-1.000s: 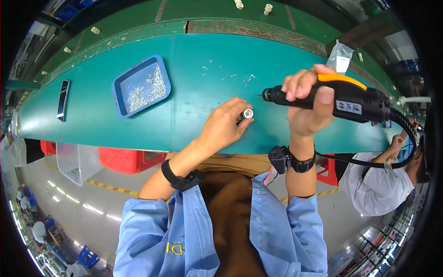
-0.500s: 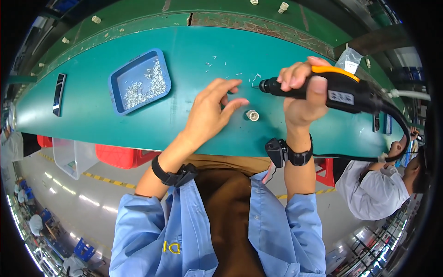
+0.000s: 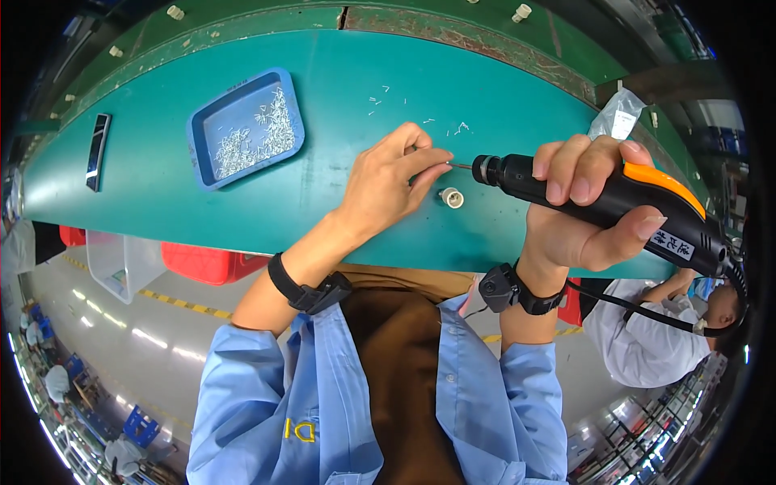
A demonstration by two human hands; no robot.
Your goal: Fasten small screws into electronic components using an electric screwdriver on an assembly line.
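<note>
My right hand (image 3: 578, 202) is wrapped round a black electric screwdriver (image 3: 525, 179) with an orange strip, its thin bit pointing left. At the bit's tip, the thumb and forefinger of my left hand (image 3: 392, 174) are pinched together; whatever is between them is too small to make out. A small whitish cylindrical fitting (image 3: 453, 197) with a hollow end lies on the green table just below the bit. Several small silvery screw-like pieces (image 3: 461, 128) are scattered beyond my hands. More such pieces fill part of a blue tray (image 3: 196, 153) to the left.
A dark, flat, phone-like object (image 3: 98, 152) lies at the table's left. A clear plastic bag (image 3: 618, 117) sits at the far right. More whitish fittings (image 3: 521, 13) stand on the green ledge. The screwdriver's black cable (image 3: 647, 314) loops beside my right arm, near a person in white (image 3: 638, 339).
My left fingers have closed into a pinch and met the bit's tip. The screwdriver has moved right and slightly nearer, tilting down toward its rear. The fitting stays on the table.
</note>
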